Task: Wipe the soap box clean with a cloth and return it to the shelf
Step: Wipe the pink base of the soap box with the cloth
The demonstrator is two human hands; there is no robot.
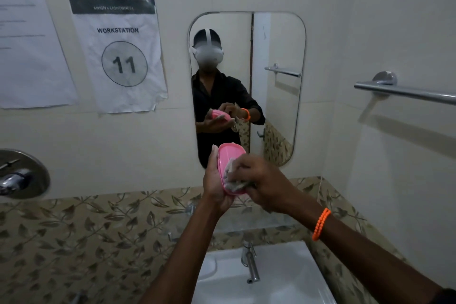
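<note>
A pink oval soap box (230, 157) is held up in front of the mirror, tilted on its side with its flat face toward me. My left hand (216, 182) grips it from the left and below. My right hand (264, 180), with an orange bead bracelet on the wrist, holds a pale crumpled cloth (233, 177) pressed against the lower part of the box. The cloth hides the box's lower right edge. A glass shelf (246, 223) runs along the wall just above the sink, seen faintly between my forearms.
A wall mirror (278, 96) reflects the person and both hands. Below are a white sink (291, 276) with a chrome tap (251, 264). A towel rail (404, 90) juts from the right wall. A shower mixer (19, 175) and paper notices are on the left.
</note>
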